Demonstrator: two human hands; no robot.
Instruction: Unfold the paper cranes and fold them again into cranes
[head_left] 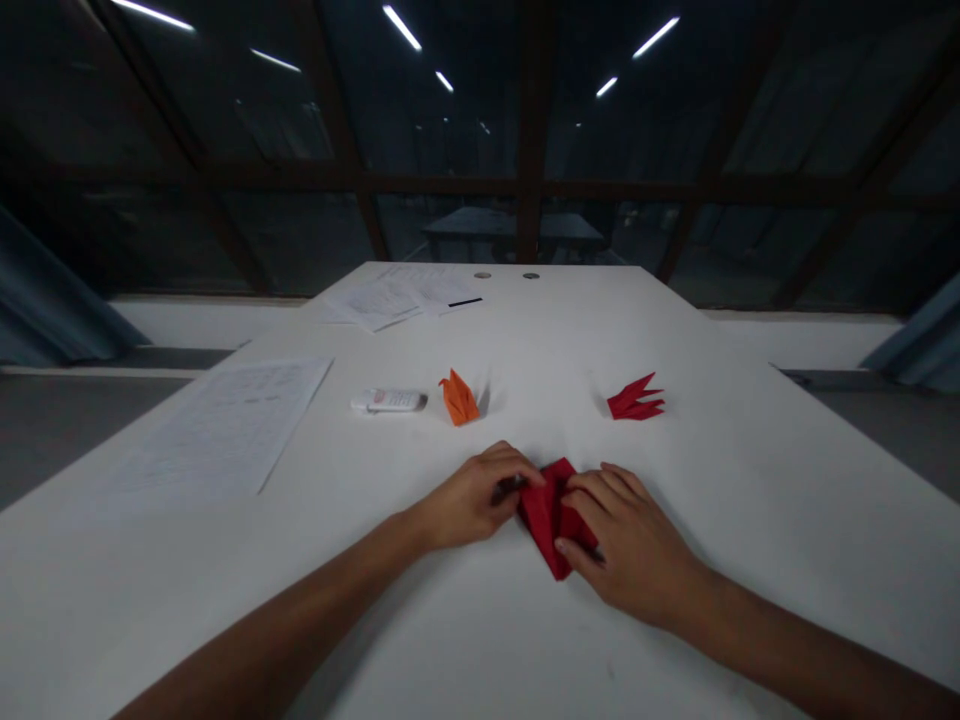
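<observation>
A partly folded piece of red paper [541, 512] lies on the white table [420, 640] between my hands, one corner pointing toward me. My left hand [484, 495] pinches its left edge between thumb and curled fingers. Over the right part of the paper rests my right hand [626, 545], thumb on the lower side and fingers bent onto the top, covering some of it. Beyond my left hand stands an orange origami bird [459, 398]. Farther right lies a red folded paper piece [636, 398] with several pointed ends.
Left of the orange bird is a small white labelled object [388, 401]. A printed sheet [232, 420] lies at the left, and more papers [390, 297] with a black strip [465, 302] are at the far end. Dark windows [450, 100] stand behind the table.
</observation>
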